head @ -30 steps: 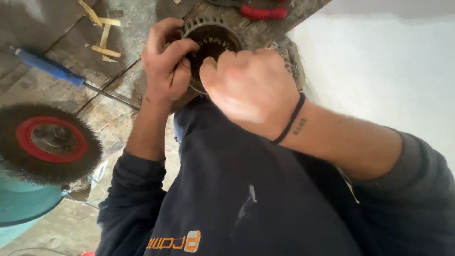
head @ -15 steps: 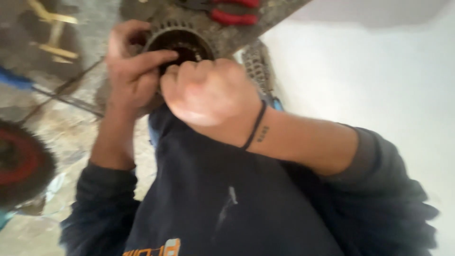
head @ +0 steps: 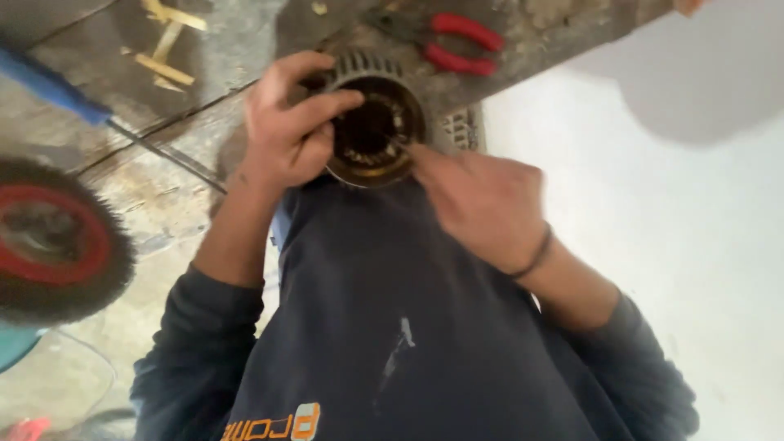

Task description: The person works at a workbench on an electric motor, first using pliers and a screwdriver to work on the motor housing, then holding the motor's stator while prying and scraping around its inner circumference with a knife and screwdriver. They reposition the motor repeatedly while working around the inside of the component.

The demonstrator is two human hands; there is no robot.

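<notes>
On the rough stone floor (head: 163,196), red-handled pliers (head: 457,42) lie far, a blue-handled screwdriver (head: 49,86) and a round wire brush (head: 53,241) left; a pale wall (head: 678,229) stands right. Centre, the left hand (head: 286,135) grips a toothed metal ring (head: 371,126); the right hand (head: 482,204) pokes a fingertip inside.

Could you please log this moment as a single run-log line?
left hand: grips round toothed metal part | right hand: fingers at its opening | nearby: red-handled pliers

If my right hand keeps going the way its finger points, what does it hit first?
The right hand points up and left into the round toothed metal part that the left hand grips. It would likely meet that part's dark inner rim first, though depth is unclear.
</notes>
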